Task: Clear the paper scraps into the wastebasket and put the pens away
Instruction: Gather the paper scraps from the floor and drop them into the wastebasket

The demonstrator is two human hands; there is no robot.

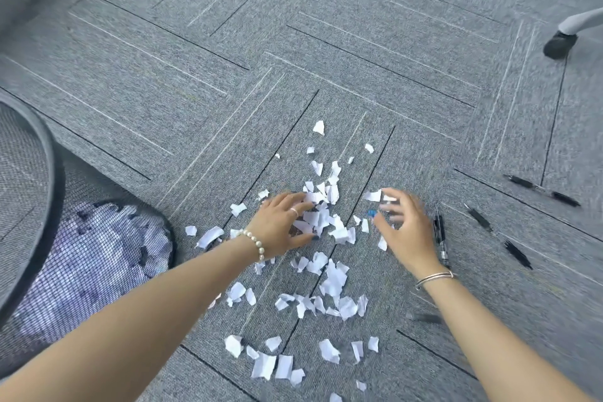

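On grey carpet, both grips released over paper scraps [318,219]; nearest pen [440,238] points away.

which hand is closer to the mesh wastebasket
Left. The left hand rests on the scraps, just right of the wastebasket; the right hand is farther right, beside a pen.

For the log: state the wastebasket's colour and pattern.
Black wire mesh wastebasket, shown in the head view.
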